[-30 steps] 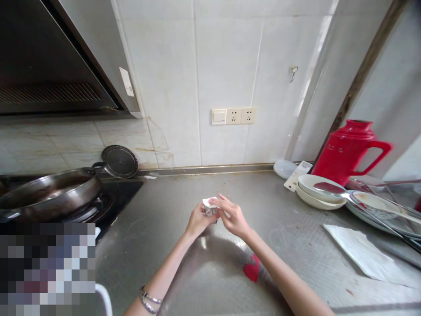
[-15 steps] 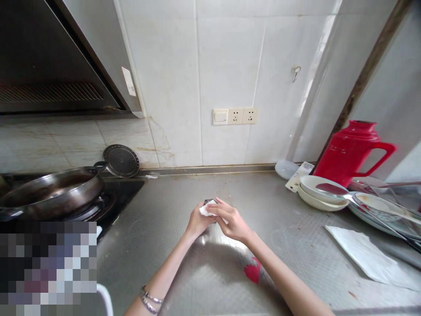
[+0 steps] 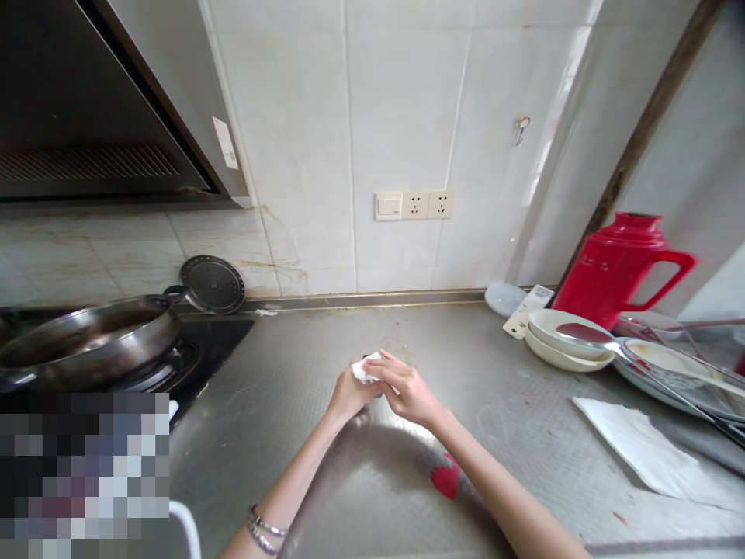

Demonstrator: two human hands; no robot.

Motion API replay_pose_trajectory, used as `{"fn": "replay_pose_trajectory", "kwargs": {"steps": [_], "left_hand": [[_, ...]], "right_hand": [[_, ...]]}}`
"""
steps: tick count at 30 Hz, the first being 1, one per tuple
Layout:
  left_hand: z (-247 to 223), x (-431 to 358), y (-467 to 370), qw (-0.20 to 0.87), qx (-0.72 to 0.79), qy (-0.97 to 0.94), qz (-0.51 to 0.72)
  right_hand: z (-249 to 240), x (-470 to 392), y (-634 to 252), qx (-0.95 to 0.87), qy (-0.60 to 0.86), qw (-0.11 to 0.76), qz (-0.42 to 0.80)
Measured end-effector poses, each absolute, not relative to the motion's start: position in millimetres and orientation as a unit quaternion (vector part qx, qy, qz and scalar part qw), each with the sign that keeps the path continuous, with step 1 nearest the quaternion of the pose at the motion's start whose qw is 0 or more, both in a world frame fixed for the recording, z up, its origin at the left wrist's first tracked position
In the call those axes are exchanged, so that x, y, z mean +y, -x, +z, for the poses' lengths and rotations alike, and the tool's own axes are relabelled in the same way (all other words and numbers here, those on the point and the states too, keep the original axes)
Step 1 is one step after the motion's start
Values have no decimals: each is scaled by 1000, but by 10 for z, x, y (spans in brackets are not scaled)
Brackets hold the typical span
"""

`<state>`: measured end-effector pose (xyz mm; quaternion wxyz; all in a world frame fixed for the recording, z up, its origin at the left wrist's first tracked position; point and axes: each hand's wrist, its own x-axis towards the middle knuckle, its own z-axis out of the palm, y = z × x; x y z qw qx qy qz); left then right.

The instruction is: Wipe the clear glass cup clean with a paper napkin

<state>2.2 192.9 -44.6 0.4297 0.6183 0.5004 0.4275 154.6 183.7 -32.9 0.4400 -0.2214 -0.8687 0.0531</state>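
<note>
My left hand (image 3: 348, 394) is wrapped round a small dark object, mostly hidden between the hands above the metal counter (image 3: 279, 380). A crumpled white tissue (image 3: 365, 368) lies on top of that object. My right hand (image 3: 407, 388) pinches the tissue against it with bent fingers, close beside my left hand. Two silver bracelets (image 3: 265, 532) circle my left wrist.
A steel pan (image 3: 140, 341) stands on the stove at the left, a round black disc (image 3: 213, 285) behind it. At the right are a red thermos (image 3: 611, 272), stacked bowls (image 3: 567, 357), plates with utensils, and a white sheet (image 3: 646, 450). Wall sockets (image 3: 427, 205) are ahead.
The tissue has shifted slightly and now covers more of the dark object's top. Both hands stay nearly in place, and the whole view has moved very slightly.
</note>
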Motion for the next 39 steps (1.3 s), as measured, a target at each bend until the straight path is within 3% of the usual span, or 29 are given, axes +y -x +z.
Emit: {"fn": "replay_pose_trajectory", "kwargs": {"steps": [8,14,18,25,29,35,39], "left_hand": [[-378,1896,-41,533,475,-550,433],[-369,1883,10,605,404,-499,471],[-401,1901,21,617,381,-487,486],[-430,1918,18,618,394,-479,483],[-395,1899,20,628,386,-478,477],[-373,1911,38,636,390,-469,473],[-385,1929,41,628,399,-480,465]], "right_hand": [[-260,1916,-1592,-749,338,530,209],[-193,1834,-1589,-733,322,563,205],[-191,1802,-1566,-767,263,559,173],[-222,1852,-1590,-758,284,568,150],[-177,1832,-1604,-765,277,553,180],[-133,1818,-1612,-806,282,457,248],[-219,1839,-1557,-802,276,466,252]]}}
